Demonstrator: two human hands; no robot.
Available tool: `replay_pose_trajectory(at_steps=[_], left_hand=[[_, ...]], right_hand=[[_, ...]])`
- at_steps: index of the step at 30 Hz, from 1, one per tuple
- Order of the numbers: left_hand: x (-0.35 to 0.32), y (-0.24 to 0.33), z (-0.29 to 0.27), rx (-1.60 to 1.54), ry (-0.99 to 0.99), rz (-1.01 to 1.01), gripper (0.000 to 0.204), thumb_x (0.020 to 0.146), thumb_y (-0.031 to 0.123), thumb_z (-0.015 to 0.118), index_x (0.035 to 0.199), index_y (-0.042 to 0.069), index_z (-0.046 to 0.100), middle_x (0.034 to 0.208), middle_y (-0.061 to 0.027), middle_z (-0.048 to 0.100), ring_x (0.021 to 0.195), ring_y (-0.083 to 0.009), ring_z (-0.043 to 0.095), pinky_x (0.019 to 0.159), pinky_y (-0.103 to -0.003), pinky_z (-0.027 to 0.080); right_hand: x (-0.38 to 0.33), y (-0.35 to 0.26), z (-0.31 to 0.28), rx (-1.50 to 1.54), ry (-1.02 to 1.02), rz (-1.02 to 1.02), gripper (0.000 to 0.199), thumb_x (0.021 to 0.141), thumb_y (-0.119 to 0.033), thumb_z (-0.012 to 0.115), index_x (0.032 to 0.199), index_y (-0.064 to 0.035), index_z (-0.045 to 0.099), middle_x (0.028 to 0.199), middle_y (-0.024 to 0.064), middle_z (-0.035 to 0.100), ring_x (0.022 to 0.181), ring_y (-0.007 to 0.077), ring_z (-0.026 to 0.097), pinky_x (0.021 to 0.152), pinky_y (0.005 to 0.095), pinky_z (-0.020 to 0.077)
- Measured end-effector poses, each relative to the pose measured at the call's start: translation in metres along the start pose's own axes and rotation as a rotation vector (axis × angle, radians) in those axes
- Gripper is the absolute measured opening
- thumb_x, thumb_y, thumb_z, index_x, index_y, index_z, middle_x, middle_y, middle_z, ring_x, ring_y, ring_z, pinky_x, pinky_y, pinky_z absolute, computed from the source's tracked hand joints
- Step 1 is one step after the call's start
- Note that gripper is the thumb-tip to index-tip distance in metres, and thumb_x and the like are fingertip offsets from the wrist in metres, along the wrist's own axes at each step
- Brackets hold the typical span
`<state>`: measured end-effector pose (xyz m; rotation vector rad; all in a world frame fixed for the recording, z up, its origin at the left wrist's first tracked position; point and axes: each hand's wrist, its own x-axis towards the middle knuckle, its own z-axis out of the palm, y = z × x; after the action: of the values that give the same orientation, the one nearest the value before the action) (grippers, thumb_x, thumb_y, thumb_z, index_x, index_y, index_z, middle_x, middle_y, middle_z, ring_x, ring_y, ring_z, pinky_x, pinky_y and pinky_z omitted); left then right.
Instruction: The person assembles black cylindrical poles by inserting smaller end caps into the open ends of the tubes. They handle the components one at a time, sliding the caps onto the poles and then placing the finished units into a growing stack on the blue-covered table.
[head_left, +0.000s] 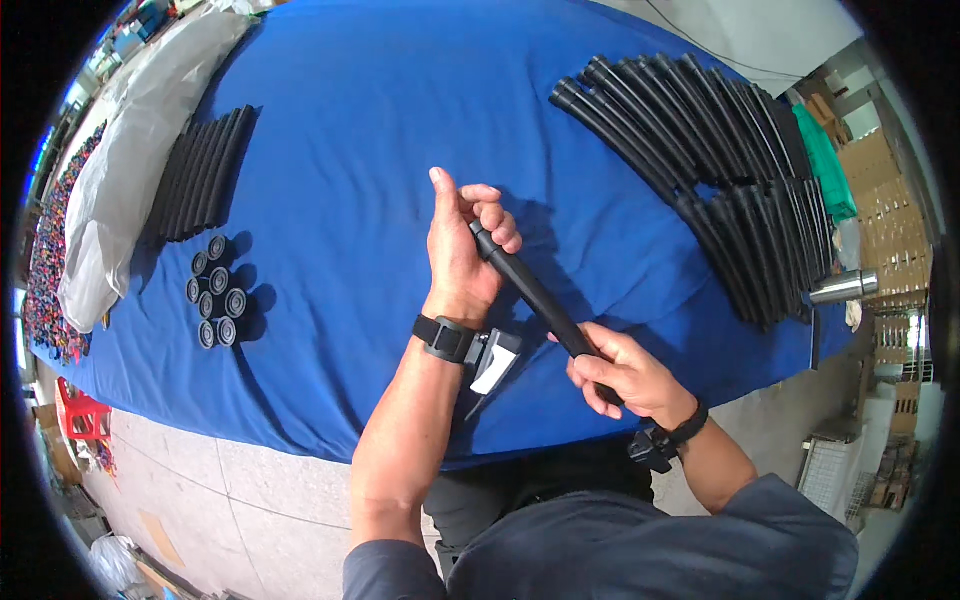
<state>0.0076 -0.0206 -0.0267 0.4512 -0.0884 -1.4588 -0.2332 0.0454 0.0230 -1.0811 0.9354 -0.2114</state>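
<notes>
A black tube [540, 298] slants across the front of the blue cloth, from upper left to lower right. My right hand [625, 370] is wrapped round its lower end. At the upper end, where a slightly wider collar shows, my left hand [470, 235] has its fingers curled over the tube and its thumb raised. The tube's very tip lies against that palm and is partly hidden. To the left, several small round black caps [219, 281] with ringed faces stand in a cluster. Behind them lies a row of plain black tubes [205, 172].
Many black tubes with collared ends [660, 115] lie in two fanned rows at the right. A shiny metal cylinder [845, 287] rests by the right edge. White plastic sheeting [140, 160] covers the table's left side. A red stool [82, 412] stands on the floor.
</notes>
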Motion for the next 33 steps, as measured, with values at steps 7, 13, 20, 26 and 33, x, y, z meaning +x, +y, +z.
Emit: replay_pose_trajectory(at_steps=[7, 13, 20, 26, 33], left_hand=[[-0.007, -0.007, 0.007, 0.065, 0.133, 0.117, 0.059, 0.102, 0.062, 0.048, 0.081, 0.008, 0.059, 0.060, -0.0001, 0.039, 0.051, -0.0138, 0.039, 0.047, -0.029, 0.033], [-0.007, -0.005, 0.002, 0.037, 0.124, 0.065, 0.058, 0.102, 0.062, 0.049, 0.080, 0.009, 0.058, 0.060, 0.0000, 0.039, 0.052, -0.0138, 0.040, 0.048, -0.029, 0.033], [-0.003, -0.008, -0.002, 0.068, 0.032, 0.122, 0.059, 0.103, 0.062, 0.048, 0.084, 0.009, 0.063, 0.062, -0.0002, 0.044, 0.057, -0.0148, 0.042, 0.052, -0.030, 0.034], [-0.003, -0.001, 0.005, 0.058, 0.069, 0.020, 0.049, 0.102, 0.055, 0.057, 0.090, 0.008, 0.064, 0.061, 0.0035, 0.039, 0.054, -0.0096, 0.037, 0.051, -0.027, 0.035], [0.000, -0.006, -0.008, -0.293, -0.313, -0.148, 0.053, 0.106, 0.052, 0.049, 0.091, 0.004, 0.068, 0.056, 0.0029, 0.037, 0.048, -0.0089, 0.035, 0.045, -0.025, 0.033]], right_hand=[[0.002, 0.002, 0.016, -0.369, 0.140, -0.101, 0.042, 0.105, -0.022, 0.059, 0.141, -0.0029, 0.048, 0.062, -0.0034, 0.048, 0.046, 0.0040, 0.046, 0.041, 0.0230, 0.0391], [0.005, 0.013, 0.016, -0.552, 0.208, -0.236, 0.047, 0.103, -0.022, 0.063, 0.142, -0.0015, 0.049, 0.064, 0.0006, 0.055, 0.049, 0.0064, 0.051, 0.046, 0.0259, 0.0432], [0.002, 0.010, 0.007, -0.669, 0.273, -0.397, 0.037, 0.100, -0.023, 0.066, 0.128, -0.0017, 0.054, 0.078, 0.0228, 0.065, 0.071, 0.0403, 0.069, 0.059, 0.0433, 0.0498], [0.005, 0.008, -0.008, -0.959, 0.419, -0.515, 0.031, 0.096, -0.021, 0.069, 0.112, 0.0003, 0.055, 0.085, 0.0238, 0.066, 0.073, 0.0446, 0.067, 0.064, 0.0468, 0.0541], [-0.013, 0.019, 0.003, 0.712, -0.398, 0.125, 0.030, 0.099, -0.017, 0.065, 0.123, -0.0040, 0.053, 0.079, 0.0014, 0.056, 0.046, 0.0049, 0.048, 0.037, 0.0195, 0.0371]])
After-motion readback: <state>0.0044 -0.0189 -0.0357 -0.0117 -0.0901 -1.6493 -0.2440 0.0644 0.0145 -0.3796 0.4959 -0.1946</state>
